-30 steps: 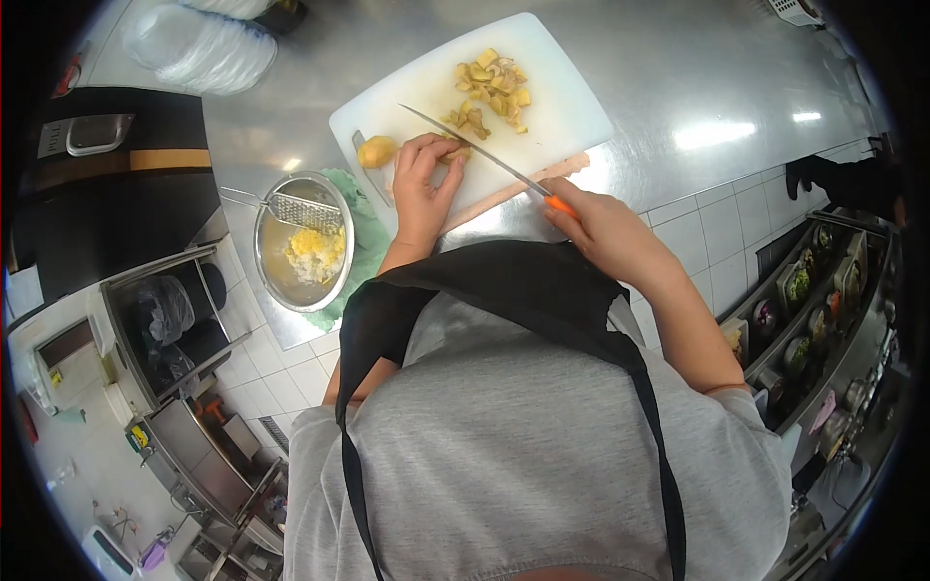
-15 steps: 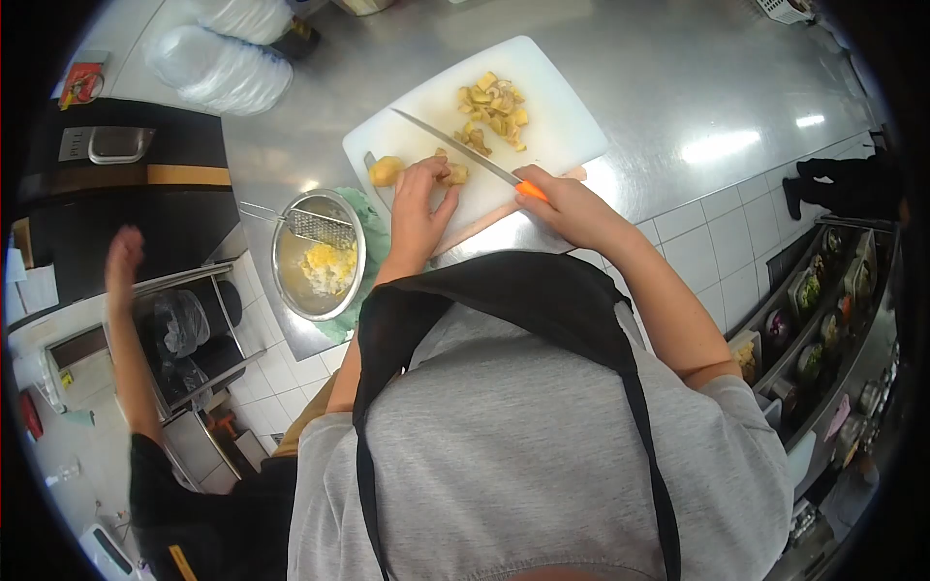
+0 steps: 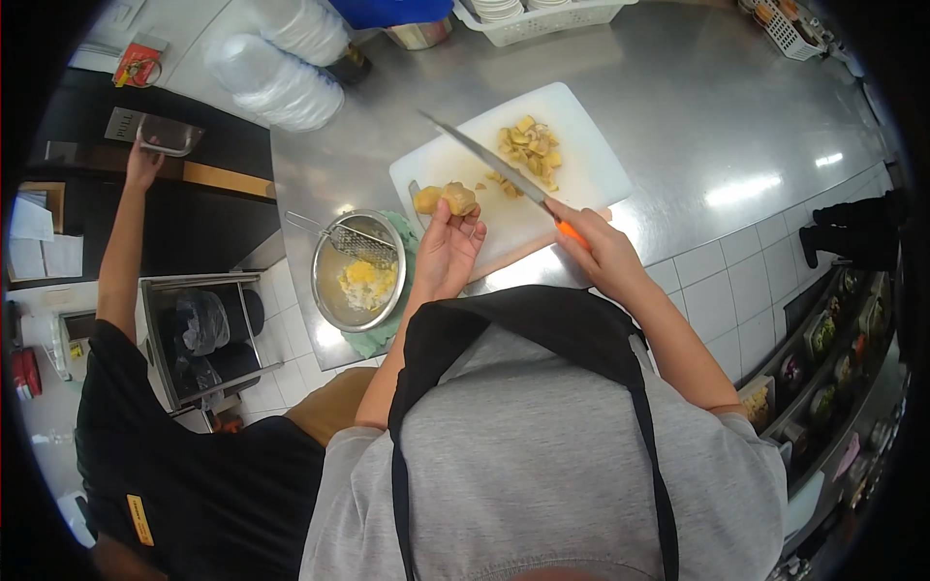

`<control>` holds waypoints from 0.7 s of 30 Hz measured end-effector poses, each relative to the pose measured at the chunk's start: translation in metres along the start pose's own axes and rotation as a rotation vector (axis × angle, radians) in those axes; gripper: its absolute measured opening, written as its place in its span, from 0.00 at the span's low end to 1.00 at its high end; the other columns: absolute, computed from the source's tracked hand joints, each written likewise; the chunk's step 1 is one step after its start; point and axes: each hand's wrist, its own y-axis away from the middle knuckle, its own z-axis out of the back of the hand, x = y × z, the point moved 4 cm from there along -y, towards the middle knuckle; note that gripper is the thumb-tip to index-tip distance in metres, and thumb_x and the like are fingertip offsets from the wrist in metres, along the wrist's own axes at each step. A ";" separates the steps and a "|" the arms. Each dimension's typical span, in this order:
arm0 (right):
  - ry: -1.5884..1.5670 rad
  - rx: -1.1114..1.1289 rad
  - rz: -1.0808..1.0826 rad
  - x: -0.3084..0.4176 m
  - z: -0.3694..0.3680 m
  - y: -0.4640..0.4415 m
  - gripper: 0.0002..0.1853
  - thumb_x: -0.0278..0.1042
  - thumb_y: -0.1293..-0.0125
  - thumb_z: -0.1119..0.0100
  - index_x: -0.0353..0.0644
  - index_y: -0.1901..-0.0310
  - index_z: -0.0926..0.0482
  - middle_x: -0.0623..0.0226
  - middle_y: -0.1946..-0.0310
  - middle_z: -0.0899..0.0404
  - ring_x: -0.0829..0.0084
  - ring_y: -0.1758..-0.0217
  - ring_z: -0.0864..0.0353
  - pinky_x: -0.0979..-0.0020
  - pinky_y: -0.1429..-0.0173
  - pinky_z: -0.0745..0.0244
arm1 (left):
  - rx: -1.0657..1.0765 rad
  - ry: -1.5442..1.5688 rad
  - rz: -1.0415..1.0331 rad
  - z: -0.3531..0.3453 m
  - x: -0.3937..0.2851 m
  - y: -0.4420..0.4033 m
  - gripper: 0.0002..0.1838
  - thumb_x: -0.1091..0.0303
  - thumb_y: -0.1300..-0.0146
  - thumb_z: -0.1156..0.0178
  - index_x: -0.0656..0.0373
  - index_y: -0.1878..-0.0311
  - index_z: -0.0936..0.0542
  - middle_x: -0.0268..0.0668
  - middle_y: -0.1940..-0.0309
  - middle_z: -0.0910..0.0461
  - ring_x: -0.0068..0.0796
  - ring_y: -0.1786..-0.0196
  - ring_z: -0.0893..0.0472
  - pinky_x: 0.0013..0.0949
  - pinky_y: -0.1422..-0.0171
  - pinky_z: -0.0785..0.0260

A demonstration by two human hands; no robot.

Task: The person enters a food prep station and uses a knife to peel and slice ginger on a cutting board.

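My left hand (image 3: 451, 254) is raised over the near left part of a white cutting board (image 3: 598, 160), its fingers closed round a knobbly, pale-brown piece of ginger (image 3: 461, 199). Another yellowish piece (image 3: 426, 200) lies just left of it. In my right hand (image 3: 608, 254) is a knife (image 3: 504, 172) with an orange handle, its long blade slanting to the far left above the board. Beyond the blade sits a heap of cut yellow-brown pieces (image 3: 531, 145). A peach-coloured strip (image 3: 533, 248) runs along the board's near edge.
Left of the board, a metal bowl (image 3: 323, 292) holds a grater (image 3: 363, 244) and grated yellow and white food (image 3: 368, 283), with a green cloth (image 3: 373, 341) beneath. Wrapped stacks (image 3: 281, 82) and a white basket (image 3: 542, 24) stand behind. A co-worker's hand (image 3: 145, 167) touches a dark cabinet's handle.
My left hand has turned and lifted the piece of ginger off the board. The knife stays in my right hand. The co-worker's hand has reached the cabinet handle. The view has shifted.
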 end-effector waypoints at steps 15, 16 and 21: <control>0.036 0.099 -0.081 0.010 0.000 0.037 0.27 0.35 0.31 0.46 0.63 0.32 0.35 0.62 0.64 0.26 0.62 0.64 0.22 0.65 0.59 0.25 | -0.204 -0.254 -0.219 -0.012 0.004 -0.008 0.14 0.71 0.32 0.44 0.61 0.46 0.30 0.38 0.50 0.25 0.30 0.46 0.24 0.31 0.41 0.29; -0.037 0.031 -0.086 0.003 -0.001 0.037 0.26 0.35 0.31 0.47 0.60 0.32 0.35 0.61 0.62 0.25 0.61 0.61 0.21 0.64 0.55 0.25 | -0.251 -0.443 -0.257 -0.009 0.006 -0.009 0.14 0.72 0.35 0.40 0.60 0.49 0.30 0.37 0.52 0.25 0.28 0.48 0.24 0.29 0.43 0.29; -0.027 0.030 -0.107 -0.010 -0.002 0.037 0.24 0.36 0.29 0.50 0.55 0.32 0.35 0.57 0.56 0.22 0.57 0.54 0.21 0.61 0.50 0.26 | -0.237 -1.252 -0.517 -0.010 0.014 -0.013 0.15 0.72 0.46 0.31 0.60 0.58 0.26 0.36 0.62 0.24 0.27 0.56 0.25 0.31 0.53 0.31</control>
